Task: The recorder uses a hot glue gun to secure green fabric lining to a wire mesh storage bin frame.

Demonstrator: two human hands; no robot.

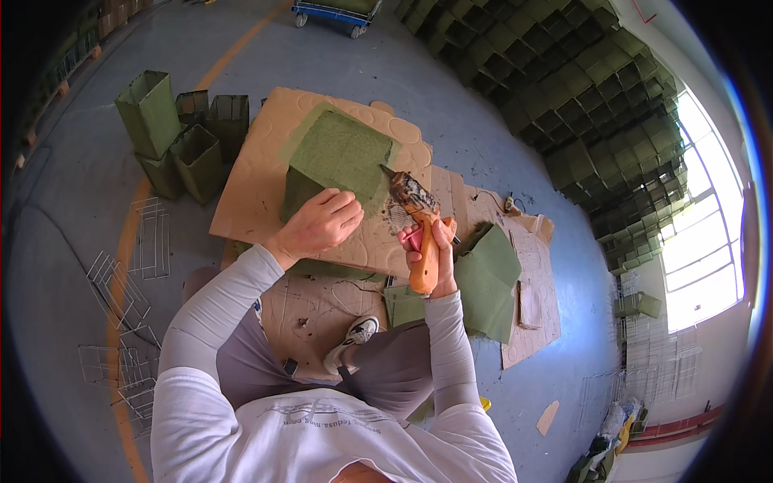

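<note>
A box covered in green felt [342,153] stands on a sheet of cardboard [258,181] in front of me. My left hand [320,224] presses down on its near edge, fingers curled over the felt. My right hand [428,245] grips an orange hot glue gun [419,225], whose nozzle points at the box's right side. Loose green felt pieces [487,278] lie on the cardboard just right of my right hand.
Several finished green boxes [173,133] stand at the left. Bare wire frames [129,306] lie on the grey floor at the lower left. A large stack of green boxes [580,88] fills the upper right, with more wire frames [660,354] near a bright window.
</note>
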